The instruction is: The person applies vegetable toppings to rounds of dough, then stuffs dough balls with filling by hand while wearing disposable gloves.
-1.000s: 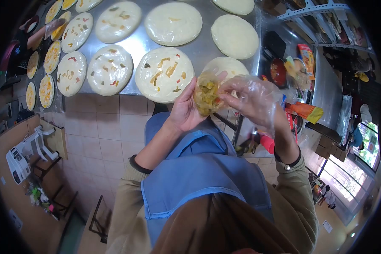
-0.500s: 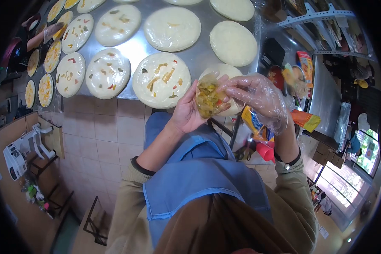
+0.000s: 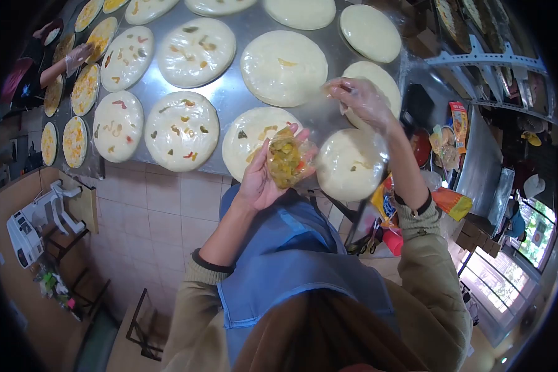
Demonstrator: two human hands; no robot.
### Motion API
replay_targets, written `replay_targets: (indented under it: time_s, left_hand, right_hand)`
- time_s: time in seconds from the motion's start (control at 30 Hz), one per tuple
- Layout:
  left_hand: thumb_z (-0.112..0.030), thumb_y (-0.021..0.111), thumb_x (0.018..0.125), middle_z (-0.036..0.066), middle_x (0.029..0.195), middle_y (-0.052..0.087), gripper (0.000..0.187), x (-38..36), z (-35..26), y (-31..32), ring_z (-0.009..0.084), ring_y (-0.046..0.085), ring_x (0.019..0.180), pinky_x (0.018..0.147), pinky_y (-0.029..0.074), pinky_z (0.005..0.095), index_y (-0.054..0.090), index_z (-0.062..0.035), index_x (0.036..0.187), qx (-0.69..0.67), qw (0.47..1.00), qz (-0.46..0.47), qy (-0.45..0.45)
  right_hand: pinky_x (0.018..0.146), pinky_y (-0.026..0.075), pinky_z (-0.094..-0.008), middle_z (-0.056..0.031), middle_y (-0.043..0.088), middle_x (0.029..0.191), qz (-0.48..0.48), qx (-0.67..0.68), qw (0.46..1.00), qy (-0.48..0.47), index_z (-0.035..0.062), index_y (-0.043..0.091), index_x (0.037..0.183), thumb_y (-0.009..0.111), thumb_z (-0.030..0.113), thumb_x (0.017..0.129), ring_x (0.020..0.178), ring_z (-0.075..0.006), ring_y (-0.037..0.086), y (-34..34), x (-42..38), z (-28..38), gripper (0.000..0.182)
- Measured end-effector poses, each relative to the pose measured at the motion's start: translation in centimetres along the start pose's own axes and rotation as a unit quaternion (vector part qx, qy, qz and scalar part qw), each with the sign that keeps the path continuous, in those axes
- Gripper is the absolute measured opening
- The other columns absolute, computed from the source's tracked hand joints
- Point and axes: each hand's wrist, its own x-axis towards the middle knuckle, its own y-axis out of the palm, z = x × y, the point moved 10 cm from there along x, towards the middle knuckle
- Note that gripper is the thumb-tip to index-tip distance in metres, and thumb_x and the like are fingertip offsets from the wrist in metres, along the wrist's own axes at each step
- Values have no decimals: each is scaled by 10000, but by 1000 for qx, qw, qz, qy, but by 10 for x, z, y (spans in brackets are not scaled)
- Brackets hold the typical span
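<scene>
My left hand (image 3: 258, 188) cups a clear plastic bag of chopped yellow-green and red pieces (image 3: 284, 162) from below, its fingertips showing behind the bag. My right hand (image 3: 364, 104), in a clear plastic glove, is raised over the table with its fingertips pinched together; what they hold is too small and blurred to name. Under the right hand lies a plain round of dough (image 3: 383, 84), partly covered by it. Close by is another glossy dough round (image 3: 350, 166) with a few small pieces on it. The left hand overlaps a dough round with coloured strips (image 3: 237, 146).
Several dough rounds, some dotted with coloured strips (image 3: 181, 131), stand on the metal table (image 3: 229, 166). At far left a co-worker's gloved hand (image 3: 77, 57) touches a yellow-topped round (image 3: 101, 38). Packets (image 3: 457, 124) and scissors (image 3: 372, 239) lie at right, near a metal rack (image 3: 496, 59).
My right hand has left the bag and moved up over the dough rounds. The left hand and bag have shifted slightly left and down. The whole view has shifted.
</scene>
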Motion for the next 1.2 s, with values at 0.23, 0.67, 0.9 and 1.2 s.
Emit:
replay_targets:
  time_s: [0.23,0.67,0.9,1.2]
  left_hand:
    - [-396,178,1030,82,1562,151,539,3,-55,1,342,230,1404,1137,217,532,144,-146,1506,-32,998,33,33]
    - [-390,346,1006,84,1565,129,594,41,-85,14,352,217,1403,1115,266,533,134,-154,1509,-7,999,33,7]
    - [-372,248,1027,117,1557,161,573,54,-74,27,279,209,1419,1156,213,436,126,-74,1501,25,999,8,-36]
    - [-391,288,1029,119,1323,517,507,63,-40,7,230,498,1219,1059,372,381,409,-44,1377,-31,991,-85,-101]
  right_hand:
    - [714,488,-402,-163,666,842,-94,-229,968,-30,38,661,949,622,214,858,779,-293,639,28,84,-62,203]
    - [753,506,-371,-159,675,898,-72,-113,990,-34,41,680,990,617,242,887,809,-272,655,21,4,113,234]
    - [857,482,-445,-193,601,1141,-55,-367,909,-189,44,611,1127,605,104,821,1027,-343,594,81,-31,113,311]
    - [891,454,-446,-199,596,1109,-35,-299,950,-81,54,573,1157,583,142,850,1043,-351,576,55,-30,87,320]
